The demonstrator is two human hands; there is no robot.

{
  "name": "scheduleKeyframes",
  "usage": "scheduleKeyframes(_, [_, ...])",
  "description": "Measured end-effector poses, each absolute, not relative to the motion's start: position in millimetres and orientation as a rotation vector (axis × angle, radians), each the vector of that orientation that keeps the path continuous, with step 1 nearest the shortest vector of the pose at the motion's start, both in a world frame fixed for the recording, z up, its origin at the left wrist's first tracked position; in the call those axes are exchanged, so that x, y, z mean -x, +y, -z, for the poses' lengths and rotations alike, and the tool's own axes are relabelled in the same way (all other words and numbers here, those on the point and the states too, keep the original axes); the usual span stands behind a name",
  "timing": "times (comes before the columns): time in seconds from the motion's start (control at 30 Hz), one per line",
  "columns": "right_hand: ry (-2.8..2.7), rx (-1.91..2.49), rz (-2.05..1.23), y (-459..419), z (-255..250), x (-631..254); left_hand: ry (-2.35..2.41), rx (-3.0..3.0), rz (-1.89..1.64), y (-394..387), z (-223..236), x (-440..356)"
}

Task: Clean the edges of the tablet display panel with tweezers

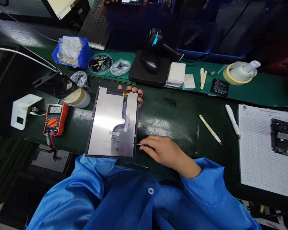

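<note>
A tablet display panel (110, 127) is held tilted above the dark workbench, its silver back facing me, with a black flex cable (123, 118) running down its middle. My left hand (134, 93) is mostly hidden behind the panel; only its fingertips curl over the top right edge. My right hand (163, 151) pinches thin metal tweezers (140, 144), whose tip touches the panel's lower right edge. Both sleeves are blue.
An orange multimeter (54, 118) lies left of the panel beside a white block (22, 110). A spudger (210, 129), a white pen (232, 119) and a printed sheet (261, 153) bearing a phone frame (282, 137) lie right. Parts bins, a mouse and tape sit behind.
</note>
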State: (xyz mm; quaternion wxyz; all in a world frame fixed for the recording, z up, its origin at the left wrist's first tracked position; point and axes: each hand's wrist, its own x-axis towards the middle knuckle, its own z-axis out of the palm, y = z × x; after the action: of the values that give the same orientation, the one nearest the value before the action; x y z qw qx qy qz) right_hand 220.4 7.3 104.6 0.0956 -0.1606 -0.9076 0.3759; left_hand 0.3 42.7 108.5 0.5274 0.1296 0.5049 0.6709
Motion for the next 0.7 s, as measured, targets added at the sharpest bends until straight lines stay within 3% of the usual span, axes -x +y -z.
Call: scheduleKeyframes(0.7, [-2.674, 0.476, -1.159, 7.3, -108.1, -221.3, 1.167, -0.324, -1.594, 41.9, -106.5, 4.1])
